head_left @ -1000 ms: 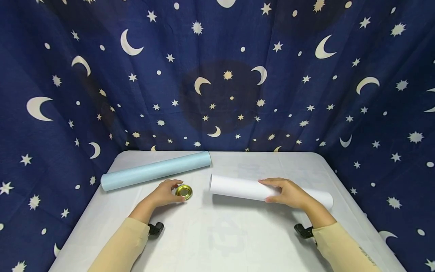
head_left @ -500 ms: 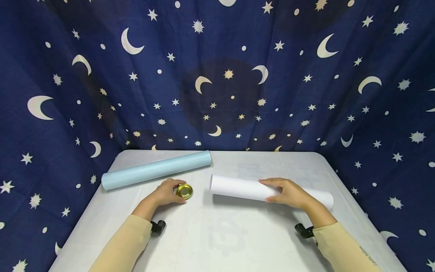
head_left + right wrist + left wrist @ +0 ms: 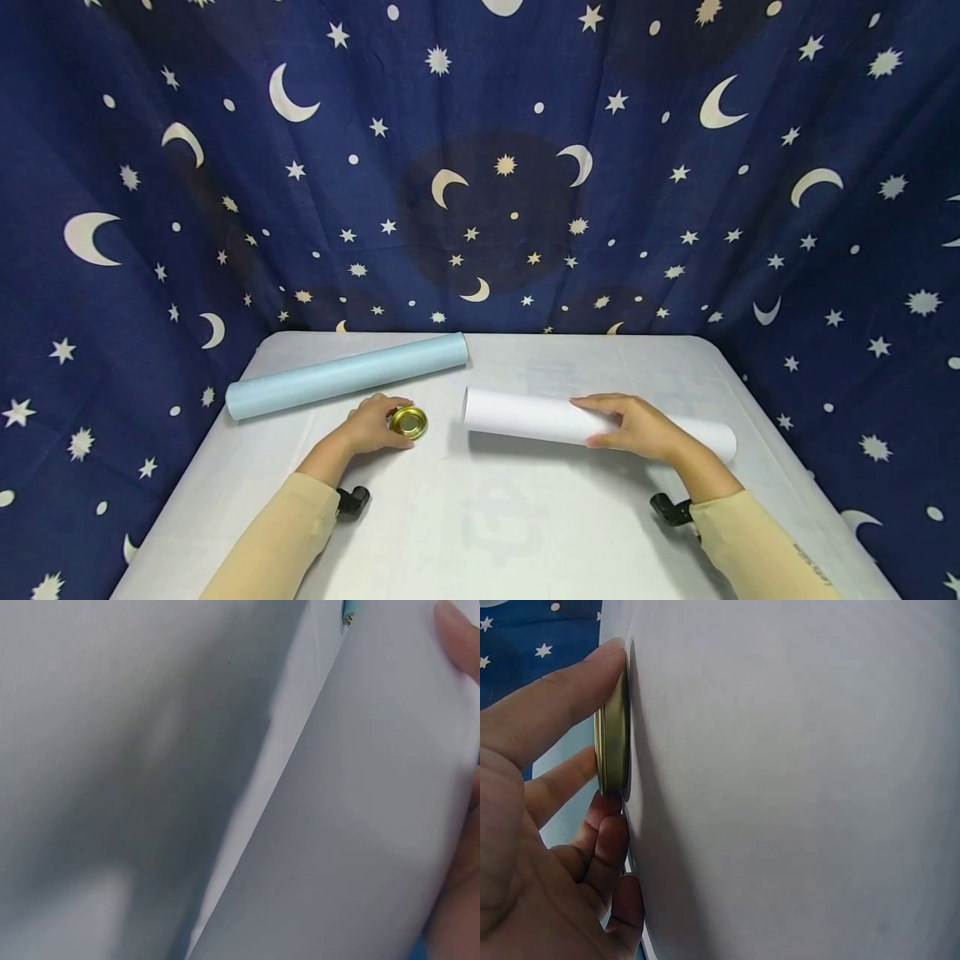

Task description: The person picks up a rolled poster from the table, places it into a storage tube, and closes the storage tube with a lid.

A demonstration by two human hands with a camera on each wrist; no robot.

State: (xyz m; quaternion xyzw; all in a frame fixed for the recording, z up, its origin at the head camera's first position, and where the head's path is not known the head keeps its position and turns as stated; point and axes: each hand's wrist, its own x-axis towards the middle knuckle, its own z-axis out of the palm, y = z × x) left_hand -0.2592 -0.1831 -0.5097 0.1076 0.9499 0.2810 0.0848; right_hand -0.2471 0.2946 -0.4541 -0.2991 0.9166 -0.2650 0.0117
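My left hand [image 3: 371, 423] is low over the table at left of centre, thumb and fingers on opposite edges of a small round gold metal lid [image 3: 408, 422]. In the left wrist view the gold lid [image 3: 615, 742] appears edge-on between thumb and fingers, and the lower fingertips [image 3: 630, 896] meet the white tabletop. To the right, my right hand [image 3: 633, 427] grips a long white paper roll [image 3: 517, 415] from above, round its middle. The white roll [image 3: 352, 780] fills much of the right wrist view; its far side and some of my fingers are hidden.
A light blue tube [image 3: 345, 376] lies slanted at the back left of the white table [image 3: 480, 533]. A dark blue curtain [image 3: 495, 167] with moons and stars hangs behind and at both sides. Black wrist cameras [image 3: 353, 502] sit under the sleeves.
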